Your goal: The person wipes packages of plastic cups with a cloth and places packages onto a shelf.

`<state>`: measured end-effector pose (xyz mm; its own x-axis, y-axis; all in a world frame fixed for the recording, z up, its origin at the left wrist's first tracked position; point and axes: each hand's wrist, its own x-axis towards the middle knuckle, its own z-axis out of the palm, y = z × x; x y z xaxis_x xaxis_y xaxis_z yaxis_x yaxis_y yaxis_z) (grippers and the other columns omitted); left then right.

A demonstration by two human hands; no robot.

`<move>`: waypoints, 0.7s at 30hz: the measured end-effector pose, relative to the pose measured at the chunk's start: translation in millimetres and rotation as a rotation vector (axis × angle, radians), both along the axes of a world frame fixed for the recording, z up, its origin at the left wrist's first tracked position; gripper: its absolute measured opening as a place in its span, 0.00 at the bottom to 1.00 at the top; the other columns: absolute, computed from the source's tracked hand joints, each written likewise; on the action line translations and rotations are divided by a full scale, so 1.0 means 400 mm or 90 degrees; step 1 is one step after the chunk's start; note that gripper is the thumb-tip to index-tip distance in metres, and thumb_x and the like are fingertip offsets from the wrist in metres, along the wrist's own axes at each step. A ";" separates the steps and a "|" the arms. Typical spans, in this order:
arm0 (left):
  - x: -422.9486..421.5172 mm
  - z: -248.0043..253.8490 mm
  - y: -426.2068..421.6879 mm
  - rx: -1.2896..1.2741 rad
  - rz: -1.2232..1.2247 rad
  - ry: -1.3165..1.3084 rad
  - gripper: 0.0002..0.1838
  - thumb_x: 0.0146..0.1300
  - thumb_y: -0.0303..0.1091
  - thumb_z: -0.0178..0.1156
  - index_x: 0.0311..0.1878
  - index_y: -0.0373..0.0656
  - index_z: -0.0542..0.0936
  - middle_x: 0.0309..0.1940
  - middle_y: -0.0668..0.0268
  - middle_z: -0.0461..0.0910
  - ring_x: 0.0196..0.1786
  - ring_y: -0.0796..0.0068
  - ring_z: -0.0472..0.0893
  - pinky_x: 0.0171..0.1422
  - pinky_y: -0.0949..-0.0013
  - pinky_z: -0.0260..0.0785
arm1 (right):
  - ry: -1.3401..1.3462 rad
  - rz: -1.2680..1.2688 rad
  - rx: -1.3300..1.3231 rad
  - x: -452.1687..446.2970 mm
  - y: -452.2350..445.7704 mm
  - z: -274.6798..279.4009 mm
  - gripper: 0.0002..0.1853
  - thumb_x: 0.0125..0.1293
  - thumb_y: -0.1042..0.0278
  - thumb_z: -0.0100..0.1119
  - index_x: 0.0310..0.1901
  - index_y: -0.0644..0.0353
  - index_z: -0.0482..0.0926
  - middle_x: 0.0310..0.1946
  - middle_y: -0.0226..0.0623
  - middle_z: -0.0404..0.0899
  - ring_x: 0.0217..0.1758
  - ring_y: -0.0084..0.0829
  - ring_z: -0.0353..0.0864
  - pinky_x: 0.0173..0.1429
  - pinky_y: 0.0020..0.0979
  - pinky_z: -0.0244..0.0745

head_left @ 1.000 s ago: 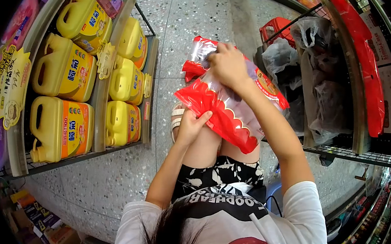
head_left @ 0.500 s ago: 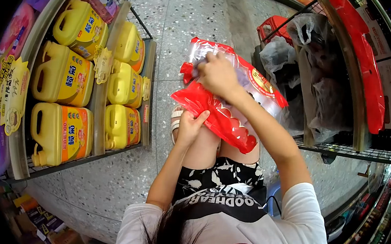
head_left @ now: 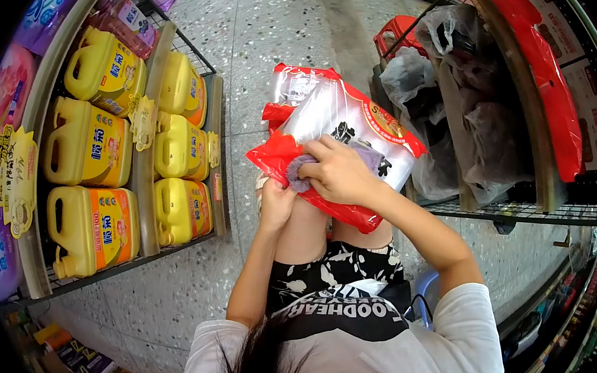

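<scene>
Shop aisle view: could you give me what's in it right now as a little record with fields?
Package: red and clear plastic, in front of the person's knees
Left hand: gripping the package's red edge
Right hand: holding a purple-grey cloth against the package
Left side: yellow jugs on shelving
Right side: thin plastic bags on a rack
Floor: grey, speckled

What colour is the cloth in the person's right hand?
Greyish purple; the cloth shows best in the head view.
</scene>
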<state>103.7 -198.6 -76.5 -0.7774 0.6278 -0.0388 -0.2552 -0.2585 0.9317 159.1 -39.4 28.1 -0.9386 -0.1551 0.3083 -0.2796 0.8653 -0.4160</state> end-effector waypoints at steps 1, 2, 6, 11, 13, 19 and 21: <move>0.002 -0.001 -0.001 -0.018 0.001 0.002 0.16 0.65 0.22 0.59 0.56 0.33 0.75 0.51 0.64 0.80 0.53 0.76 0.79 0.59 0.71 0.69 | -0.006 -0.012 -0.001 0.016 0.018 0.002 0.07 0.48 0.71 0.62 0.32 0.54 0.84 0.41 0.35 0.75 0.44 0.39 0.73 0.46 0.37 0.74; 0.003 -0.001 -0.006 -0.036 0.002 0.003 0.15 0.66 0.23 0.60 0.56 0.33 0.76 0.51 0.64 0.81 0.53 0.76 0.79 0.60 0.71 0.69 | -0.011 -0.024 -0.002 0.033 0.035 0.003 0.07 0.48 0.71 0.62 0.31 0.54 0.84 0.40 0.35 0.74 0.44 0.39 0.73 0.46 0.37 0.74; 0.001 -0.005 -0.010 -0.059 0.004 0.001 0.14 0.68 0.27 0.61 0.54 0.32 0.77 0.49 0.64 0.82 0.52 0.76 0.79 0.59 0.70 0.70 | -0.009 -0.128 0.020 0.094 0.113 0.000 0.07 0.49 0.71 0.60 0.31 0.53 0.84 0.40 0.34 0.76 0.46 0.39 0.75 0.48 0.37 0.74; -0.001 -0.006 -0.006 -0.039 0.001 -0.017 0.14 0.67 0.27 0.61 0.54 0.32 0.78 0.50 0.64 0.82 0.51 0.76 0.79 0.59 0.70 0.69 | 0.053 -0.408 0.012 0.114 0.231 -0.039 0.10 0.55 0.71 0.57 0.38 0.54 0.85 0.42 0.37 0.77 0.49 0.43 0.75 0.51 0.41 0.74; -0.002 -0.008 -0.011 -0.044 -0.005 -0.016 0.14 0.67 0.27 0.61 0.54 0.32 0.78 0.50 0.64 0.82 0.51 0.76 0.79 0.59 0.70 0.69 | 0.043 -0.566 0.089 0.099 0.263 -0.050 0.13 0.57 0.71 0.57 0.42 0.54 0.86 0.44 0.39 0.77 0.50 0.44 0.75 0.52 0.41 0.74; -0.004 0.008 -0.021 -0.035 -0.023 -0.051 0.15 0.68 0.26 0.60 0.56 0.33 0.76 0.51 0.64 0.81 0.53 0.75 0.79 0.62 0.69 0.70 | 0.134 -0.364 0.017 0.051 0.199 0.003 0.16 0.54 0.72 0.57 0.45 0.53 0.85 0.46 0.41 0.76 0.52 0.44 0.75 0.54 0.41 0.74; -0.009 0.037 -0.021 0.012 -0.059 -0.152 0.16 0.68 0.25 0.58 0.58 0.33 0.75 0.53 0.63 0.80 0.55 0.74 0.80 0.63 0.68 0.70 | 0.090 -0.207 0.009 0.037 0.122 0.035 0.17 0.51 0.72 0.58 0.43 0.51 0.85 0.46 0.40 0.76 0.52 0.43 0.75 0.53 0.40 0.75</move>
<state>100.0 -206.9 -61.7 -0.6868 0.6983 -0.2018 -0.4911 -0.2411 0.8371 173.7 9.2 42.1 -0.8878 0.1396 0.4385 -0.0427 0.9238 -0.3805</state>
